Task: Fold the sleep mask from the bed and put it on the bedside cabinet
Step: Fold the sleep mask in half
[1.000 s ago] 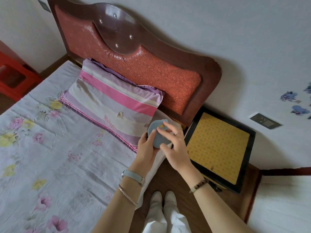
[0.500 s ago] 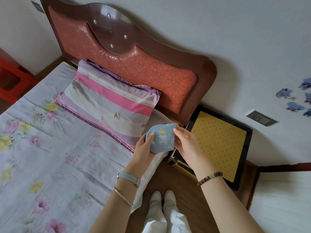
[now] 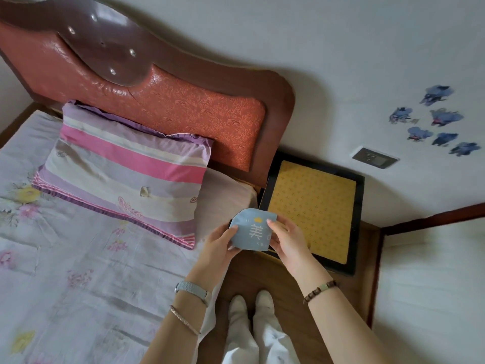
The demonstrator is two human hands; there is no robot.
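Observation:
The sleep mask is pale blue with a white character and a small yellow mark, folded in half. Both hands hold it in the air between the bed corner and the bedside cabinet. My left hand grips its left edge, thumb on the front. My right hand pinches its right edge and hides that side. The bedside cabinet has a black frame and a yellow patterned top, just right of the mask.
A striped pink and purple pillow lies at the head of the floral-sheeted bed, against a red padded headboard. A wall socket and blue stickers sit above the cabinet. My feet stand on the wooden floor.
The mask was turned from a rounded bundle to show its flat printed face. Both hands carried it a little right, toward the cabinet's edge; the view shifted right.

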